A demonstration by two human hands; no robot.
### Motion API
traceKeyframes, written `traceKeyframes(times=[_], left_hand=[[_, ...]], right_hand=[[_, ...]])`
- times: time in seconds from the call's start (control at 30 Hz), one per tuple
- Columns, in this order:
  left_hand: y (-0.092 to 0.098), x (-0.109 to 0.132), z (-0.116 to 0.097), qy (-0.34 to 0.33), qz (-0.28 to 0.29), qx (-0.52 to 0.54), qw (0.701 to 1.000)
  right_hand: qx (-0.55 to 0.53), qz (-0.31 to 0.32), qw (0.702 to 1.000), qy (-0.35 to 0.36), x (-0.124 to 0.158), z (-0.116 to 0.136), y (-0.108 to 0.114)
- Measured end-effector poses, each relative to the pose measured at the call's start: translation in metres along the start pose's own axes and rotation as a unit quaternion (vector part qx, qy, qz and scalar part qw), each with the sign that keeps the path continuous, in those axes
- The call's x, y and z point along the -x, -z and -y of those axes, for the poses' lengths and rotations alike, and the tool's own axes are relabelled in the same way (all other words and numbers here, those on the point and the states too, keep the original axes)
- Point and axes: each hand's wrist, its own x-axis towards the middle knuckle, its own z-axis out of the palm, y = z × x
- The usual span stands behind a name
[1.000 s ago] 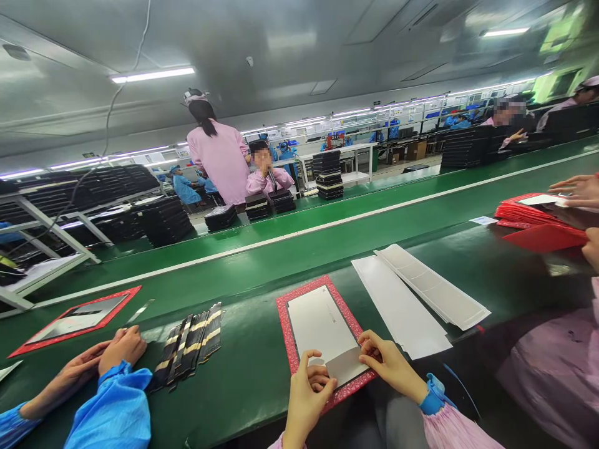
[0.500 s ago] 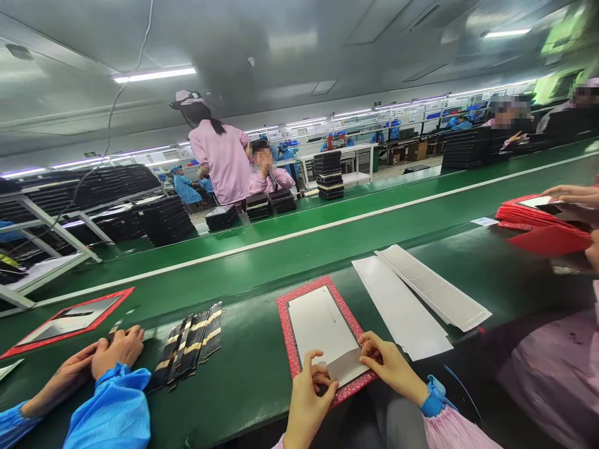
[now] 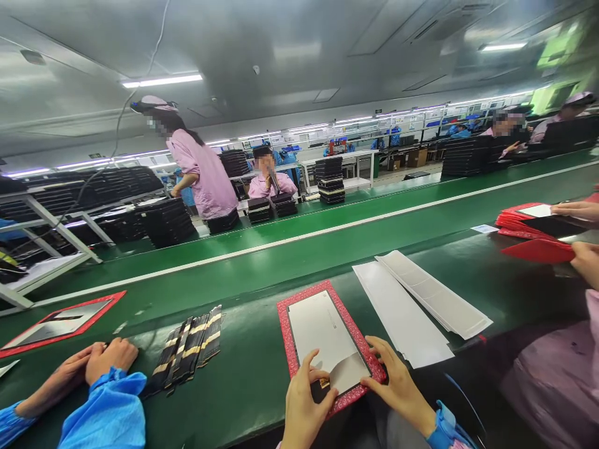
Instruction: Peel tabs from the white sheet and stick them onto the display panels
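A flat panel with a pale grey face and dark border [image 3: 318, 321] lies on red bubble wrap [image 3: 336, 293] at the bench's front edge. A greyer patch [image 3: 350, 372] covers its lower part. My left hand [image 3: 306, 393] is curled at the panel's lower left corner, beside a small gold and dark bit; what its fingers hold is too small to tell. At the lower right edge, my right hand [image 3: 397, 383] has its fingers apart, the thumb touching the panel border and the fingers over the red wrap.
White label sheets [image 3: 402, 312] lie to the right; black strips with gold bands [image 3: 191, 349] to the left. A co-worker's blue-sleeved hands [image 3: 105, 362] are near another red-edged panel [image 3: 65, 321]. Far right, another person's hands are at red sleeves [image 3: 519, 221]. A green belt [image 3: 281, 249] runs behind.
My right hand has opened and shifted slightly right, off the grey patch. The standing person beyond the belt has moved left and bent forward. The red sleeve at far right has shifted left.
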Motion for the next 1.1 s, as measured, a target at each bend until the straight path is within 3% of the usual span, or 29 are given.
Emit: traceKeyframes(times=[0.2, 0.47, 0.6, 0.7, 0.83, 0.93, 1.03, 1.1], left_hand=[[-0.004, 0.000, 0.005, 0.036, 0.006, 0.046, 0.998], [-0.005, 0.000, 0.008, 0.039, -0.002, 0.071, 0.997], [-0.007, -0.001, 0.009, 0.039, -0.009, 0.068, 0.997], [-0.009, -0.001, 0.012, 0.036, -0.009, 0.062, 0.997], [-0.010, 0.000, 0.011, 0.041, -0.024, 0.061, 0.997], [-0.012, 0.000, 0.007, 0.050, -0.042, 0.067, 0.996], [-0.012, -0.001, 0.005, 0.055, -0.063, 0.069, 0.994], [-0.011, -0.001, 0.004, 0.055, -0.065, 0.072, 0.994]], right_hand=[[0.103, -0.051, 0.993, 0.035, 0.026, 0.002, -0.005], [0.242, 0.010, 0.933, 0.266, 0.042, 0.008, -0.029], [0.243, 0.000, 0.915, 0.321, 0.051, 0.002, -0.044], [0.188, -0.046, 0.941, 0.279, 0.053, -0.001, -0.041], [0.097, -0.099, 0.987, 0.081, 0.031, 0.003, -0.017], [0.039, -0.034, 0.999, -0.016, 0.003, 0.007, 0.003], [0.012, 0.060, 0.998, -0.024, -0.017, 0.011, 0.013], [0.011, 0.088, 0.996, -0.021, -0.023, 0.013, 0.014]])
